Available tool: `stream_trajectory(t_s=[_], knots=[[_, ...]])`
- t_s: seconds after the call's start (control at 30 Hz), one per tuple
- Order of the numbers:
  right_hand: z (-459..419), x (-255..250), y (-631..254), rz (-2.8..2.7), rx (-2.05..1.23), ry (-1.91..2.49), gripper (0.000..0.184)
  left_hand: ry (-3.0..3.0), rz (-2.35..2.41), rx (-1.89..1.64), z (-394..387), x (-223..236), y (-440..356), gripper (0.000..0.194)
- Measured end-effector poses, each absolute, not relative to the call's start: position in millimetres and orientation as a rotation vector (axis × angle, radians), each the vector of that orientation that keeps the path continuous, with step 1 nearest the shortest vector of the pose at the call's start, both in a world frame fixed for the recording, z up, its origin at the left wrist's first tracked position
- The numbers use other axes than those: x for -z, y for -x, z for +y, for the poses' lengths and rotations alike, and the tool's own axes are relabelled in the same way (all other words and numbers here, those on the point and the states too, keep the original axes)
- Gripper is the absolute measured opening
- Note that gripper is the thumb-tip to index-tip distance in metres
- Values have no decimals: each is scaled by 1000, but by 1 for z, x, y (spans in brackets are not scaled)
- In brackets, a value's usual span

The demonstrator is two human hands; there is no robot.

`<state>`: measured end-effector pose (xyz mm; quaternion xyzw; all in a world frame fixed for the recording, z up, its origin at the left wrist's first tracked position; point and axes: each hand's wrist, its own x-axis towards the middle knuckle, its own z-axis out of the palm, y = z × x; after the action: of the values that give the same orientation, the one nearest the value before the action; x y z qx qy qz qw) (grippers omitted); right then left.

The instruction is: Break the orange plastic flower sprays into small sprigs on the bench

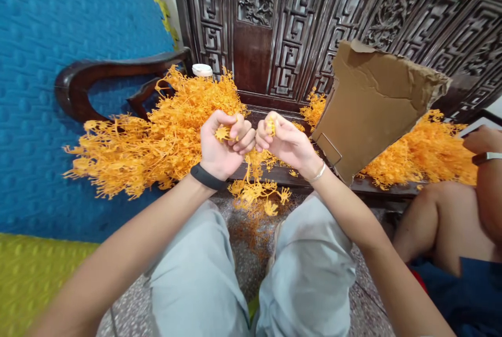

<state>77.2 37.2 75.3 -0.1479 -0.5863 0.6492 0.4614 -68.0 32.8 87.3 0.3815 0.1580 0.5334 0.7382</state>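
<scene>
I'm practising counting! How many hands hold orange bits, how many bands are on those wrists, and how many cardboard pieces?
Left hand plus right hand, holding orange bits: 2
Black wristband plus silver bracelet: 2
Cardboard piece: 1
Total: 5

Orange branching plastic-like pieces [164, 128]: no lettering readable.
Torn brown cardboard sheet [376, 102]: no print, brand or number readable on the visible face.
Smooth black wristband [207, 177]: no brand readable.
Round white lid [202, 70]: no label readable; too small to inspect.
Co-worker's dark-strapped wristwatch [486, 158]: display and brand unreadable.
Dark carved wooden backrest [253, 55]: geometric fretwork and relief; no characters readable.
Blue textured foam mat [98, 13]: no marking readable.
</scene>
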Motion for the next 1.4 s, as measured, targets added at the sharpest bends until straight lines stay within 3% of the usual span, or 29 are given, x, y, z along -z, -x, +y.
stream_trajectory(t_s=[0.3,0.43,0.67,0.93,1.17,1.3,1.4], knots=[[101,-31,-112,-1348,-1297,822,30,-932,526,-1122,44,-71,54,17],[123,-6,-126,-1488,-1065,1034,33,-994,618,-1054,50,-64,55,16],[147,14,-149,-1529,-806,1248,15,-1062,698,-1039,66,-50,65,14],[162,20,-163,-1318,-808,1401,7,-1068,766,-1017,69,-50,73,15],[160,18,-162,-1315,-777,1424,25,-1097,778,-1012,70,-48,75,15],[143,3,-151,-1394,-917,1306,11,-1149,792,-1027,70,-48,74,16],[123,-14,-136,-1520,-1100,1125,24,-1166,820,-1050,69,-49,72,21]])
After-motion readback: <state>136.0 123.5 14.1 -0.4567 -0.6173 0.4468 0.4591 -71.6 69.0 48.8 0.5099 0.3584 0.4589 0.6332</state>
